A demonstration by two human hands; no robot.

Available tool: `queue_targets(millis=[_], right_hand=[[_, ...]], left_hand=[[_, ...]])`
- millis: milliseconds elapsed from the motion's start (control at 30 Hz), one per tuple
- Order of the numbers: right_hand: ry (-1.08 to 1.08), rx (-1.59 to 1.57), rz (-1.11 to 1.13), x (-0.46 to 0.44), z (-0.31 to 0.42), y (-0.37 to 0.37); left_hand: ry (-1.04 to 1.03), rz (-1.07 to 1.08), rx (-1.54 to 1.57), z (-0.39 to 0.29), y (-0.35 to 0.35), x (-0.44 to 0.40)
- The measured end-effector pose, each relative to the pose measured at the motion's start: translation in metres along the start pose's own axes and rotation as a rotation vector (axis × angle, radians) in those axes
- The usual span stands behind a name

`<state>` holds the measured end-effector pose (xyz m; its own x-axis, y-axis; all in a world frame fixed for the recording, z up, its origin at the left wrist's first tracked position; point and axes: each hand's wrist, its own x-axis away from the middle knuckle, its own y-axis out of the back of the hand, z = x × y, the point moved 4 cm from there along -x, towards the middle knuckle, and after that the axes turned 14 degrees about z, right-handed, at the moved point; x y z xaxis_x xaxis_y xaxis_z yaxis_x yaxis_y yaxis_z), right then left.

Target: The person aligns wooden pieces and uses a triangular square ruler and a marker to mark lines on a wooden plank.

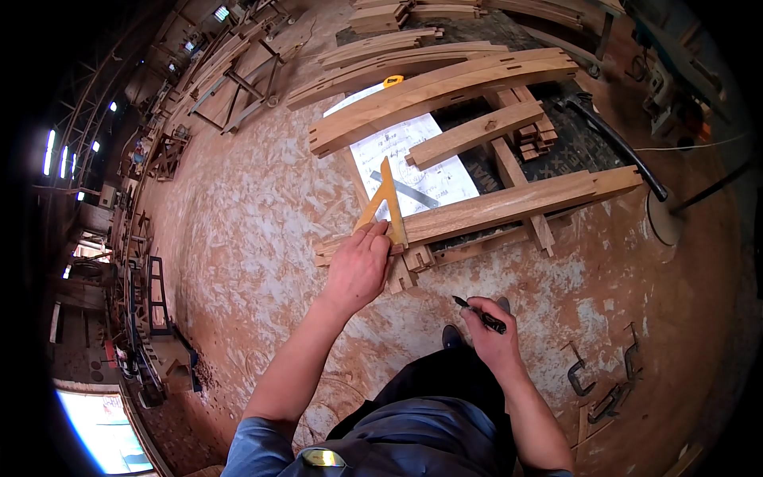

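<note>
My left hand (357, 269) grips the base of a yellow triangular square (389, 193), which lies against the near end of a long wooden beam (493, 208). My right hand (494, 332) is closed round a black marker (489, 321), held apart from the wood with its tip pointing left. Beyond the square, a grey metal ruler (412, 191) rests on white paper sheets (453, 176) with handwriting, partly under the square. A shorter wooden piece (477, 135) lies across the right part of the sheets.
Slotted thick beams (445, 94) lie farther back, with a yellow tape measure (393, 81) behind them. Several clamps (582, 379) lie on the floor at lower right. A black curved tube (624, 149) stands at the right side. More timber is stacked on trestles (242, 87) at upper left.
</note>
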<state>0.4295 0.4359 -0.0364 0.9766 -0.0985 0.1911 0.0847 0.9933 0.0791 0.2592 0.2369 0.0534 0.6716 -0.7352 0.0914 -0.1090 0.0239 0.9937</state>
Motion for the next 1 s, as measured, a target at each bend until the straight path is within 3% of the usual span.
queue_targets(millis=[333,533,733,867,1000], right_hand=[[-0.067,-0.010,0.025,-0.001,0.006,0.000],[-0.012,-0.009,0.005,-0.006,0.016,0.000],[0.218,0.003,-0.050,-0.039,0.051,-0.002],[0.114,-0.064,-0.012,-0.070,0.073,-0.009],[0.268,0.051,-0.063,-0.095,0.083,-0.014]], left_hand=[[-0.011,-0.026,0.000,0.000,0.001,0.000],[-0.009,-0.037,-0.014,0.000,0.001,0.001],[0.006,-0.034,-0.019,-0.001,0.000,0.000],[0.015,-0.022,-0.038,-0.003,0.000,0.000],[0.017,-0.046,-0.045,-0.006,-0.001,-0.001]])
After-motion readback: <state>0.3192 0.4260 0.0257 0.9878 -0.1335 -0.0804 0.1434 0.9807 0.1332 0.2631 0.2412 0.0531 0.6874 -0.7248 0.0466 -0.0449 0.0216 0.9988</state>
